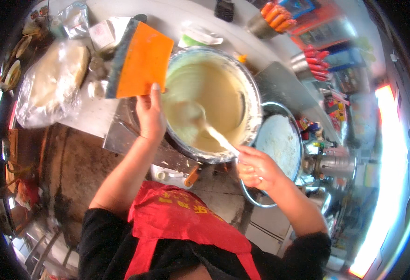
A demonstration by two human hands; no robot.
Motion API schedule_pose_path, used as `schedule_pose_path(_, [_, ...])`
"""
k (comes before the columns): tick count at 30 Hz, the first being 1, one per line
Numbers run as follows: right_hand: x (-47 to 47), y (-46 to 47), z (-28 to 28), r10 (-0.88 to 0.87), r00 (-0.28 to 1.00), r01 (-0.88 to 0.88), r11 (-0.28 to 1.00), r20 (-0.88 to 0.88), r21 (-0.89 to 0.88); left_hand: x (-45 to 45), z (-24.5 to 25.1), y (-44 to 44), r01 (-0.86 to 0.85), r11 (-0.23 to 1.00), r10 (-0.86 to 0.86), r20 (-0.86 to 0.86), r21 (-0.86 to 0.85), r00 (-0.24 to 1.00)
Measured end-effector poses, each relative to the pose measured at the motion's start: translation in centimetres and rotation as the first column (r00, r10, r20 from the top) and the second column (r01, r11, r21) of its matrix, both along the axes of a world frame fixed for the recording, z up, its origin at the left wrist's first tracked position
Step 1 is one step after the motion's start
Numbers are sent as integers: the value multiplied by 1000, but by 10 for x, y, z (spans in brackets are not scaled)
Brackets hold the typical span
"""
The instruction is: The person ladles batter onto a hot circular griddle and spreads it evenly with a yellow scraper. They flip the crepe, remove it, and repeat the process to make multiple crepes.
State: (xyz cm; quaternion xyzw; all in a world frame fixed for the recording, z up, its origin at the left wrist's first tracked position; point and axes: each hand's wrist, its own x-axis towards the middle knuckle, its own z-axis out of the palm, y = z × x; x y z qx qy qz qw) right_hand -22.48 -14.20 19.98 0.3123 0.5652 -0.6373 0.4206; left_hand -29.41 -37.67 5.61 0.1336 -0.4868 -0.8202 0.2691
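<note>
My left hand (150, 113) grips the lower edge of a wide orange scraper (145, 61) with a dark straight edge along its left side. The scraper is raised at the left rim of a large round pot (255, 94). Pale yellow batter (224, 92) fills much of this pot, and smears coat its rim. My right hand (257, 166), with white specks on its fingers, closes around the pale handle of a ladle (219, 136). The ladle slants down into the pot from its lower right rim. Its bowl, at the batter, is blurred.
Left stands a clear plastic bag (56, 78) of pale, dough-like contents, near a white box (102, 35). A round metal vessel (299, 140) with whitish contents sits right of the pot. Metal cups (299, 63) hold red and orange packets or sticks. An orange-handled tool (191, 176) lies below the pot.
</note>
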Motion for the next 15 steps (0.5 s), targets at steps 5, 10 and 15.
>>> schedule_pose_path(5, [-16,24,-23,593,598,-155,746,-539,648,1,-7,-6,25,996,-21,53,-91,998])
schedule_pose_path(10, [-40,13,-70,651,522,-13,652,-551,758,0,-1,-1,17,997,-16,-6,77,1000])
schedule_pose_path(15, [-74,11,-135,523,419,190,749,-743,635,-1,-5,-1,40,997,-39,-14,70,999])
